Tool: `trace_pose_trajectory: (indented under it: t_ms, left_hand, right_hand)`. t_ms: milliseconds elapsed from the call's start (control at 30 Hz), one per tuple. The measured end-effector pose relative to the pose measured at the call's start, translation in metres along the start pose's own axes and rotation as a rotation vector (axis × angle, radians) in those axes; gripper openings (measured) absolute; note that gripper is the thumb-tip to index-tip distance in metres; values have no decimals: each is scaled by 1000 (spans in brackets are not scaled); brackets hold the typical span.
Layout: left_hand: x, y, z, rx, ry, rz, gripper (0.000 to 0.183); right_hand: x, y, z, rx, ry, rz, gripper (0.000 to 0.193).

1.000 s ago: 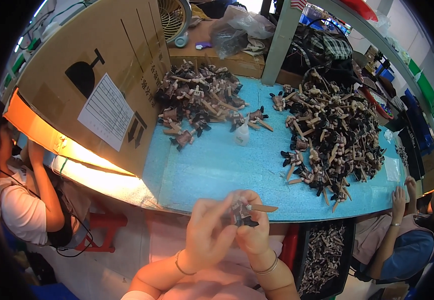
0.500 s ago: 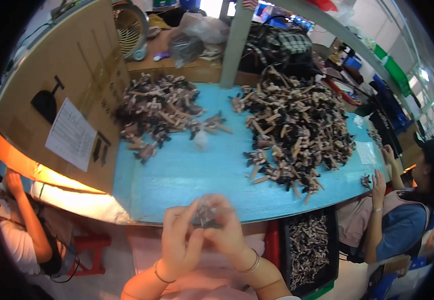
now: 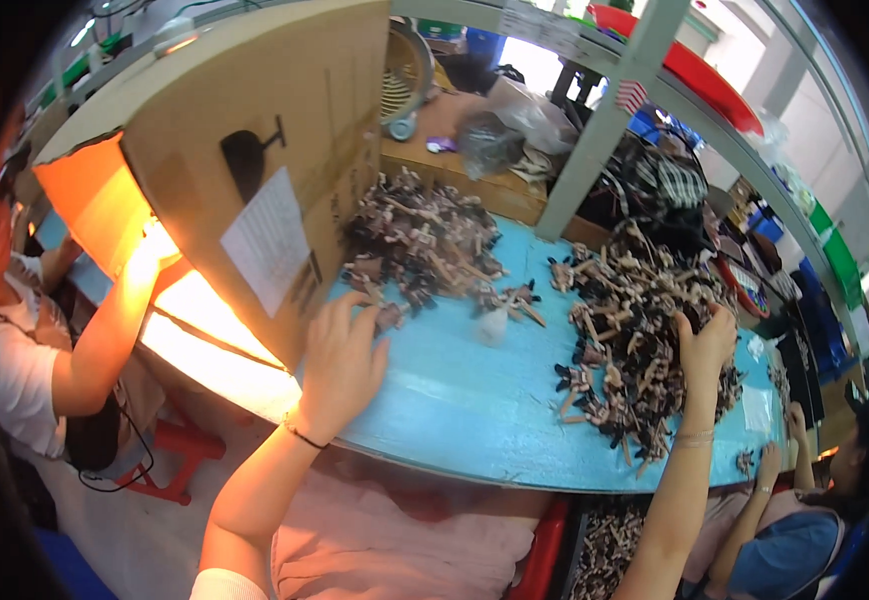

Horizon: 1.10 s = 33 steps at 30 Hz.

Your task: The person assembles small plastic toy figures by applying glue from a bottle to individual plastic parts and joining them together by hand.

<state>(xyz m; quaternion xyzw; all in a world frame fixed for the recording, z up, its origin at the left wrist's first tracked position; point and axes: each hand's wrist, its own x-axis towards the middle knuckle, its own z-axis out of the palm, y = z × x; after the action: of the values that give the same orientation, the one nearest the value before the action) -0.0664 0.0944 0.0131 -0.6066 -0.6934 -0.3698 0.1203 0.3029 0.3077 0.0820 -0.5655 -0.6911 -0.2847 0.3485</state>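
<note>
Head view. I have both hands out over a blue counter [image 3: 435, 415], reaching well apart from each other. Left hand [image 3: 341, 355]: fingers loosely spread, nothing gripped that I can make out. Its fingertips are at a toy figure [image 3: 391, 318] on the near edge of the left heap; whether they touch it, I can't tell. Right hand [image 3: 709, 348]: over the right side of the other heap, fingers bent, thumb and forefinger apart at the tips. Its palm is turned from me, so I can't tell whether a figure is in its grasp.

Toy figures lie in two heaps, brown, black and pale. Left heap [image 3: 423, 235] rests against a tall cardboard box [image 3: 340, 120] bearing a white paper sheet [image 3: 268, 240]. Right heap [image 3: 620, 335] is the wider one, in front of a checked bag [image 3: 683, 182]. Between the heaps, nearer the left one, I note a small white bottle [image 3: 492, 326], slightly blurred, with a few loose figures [image 3: 517, 300] just beside it.

Behind the left heap: a fan [image 3: 398, 85] and a crumpled clear bag [image 3: 533, 112]. A grey post [image 3: 610, 135] rises at the back of the counter. Left of the box, a co-worker [image 3: 30, 365] works under bright orange light; another co-worker [image 3: 790, 545] sits at the right end, hands by the counter's edge near a lone figure [image 3: 745, 462].
</note>
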Motion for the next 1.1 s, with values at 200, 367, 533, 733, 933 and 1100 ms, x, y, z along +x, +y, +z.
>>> trace_pose_trajectory:
  t_ms: [200,367,533,733,933,1100]
  left_hand:
    - [2,-25,14,123,-155,-41,39]
    - [-12,-17,16,-204,-11,-111,40]
    - [-18,-19,20,14,-44,-148,39]
    - [-34,-3,16,-273,-156,-211,36]
    - [-52,4,2,-644,-141,-291,29]
    - [-67,14,-6,-763,-29,-33,37]
  right_hand:
    - [-45,-143,-32,716,-308,-315,49]
    - [-91,-186,17,1015,-696,-82,53]
    - [-89,-193,32,967,-765,-76,42]
    - [-99,-185,-4,1237,-739,102,26]
    - [-126,-153,-55,1476,-731,292,30]
    - [-133,-136,-88,1523,-512,275,34]
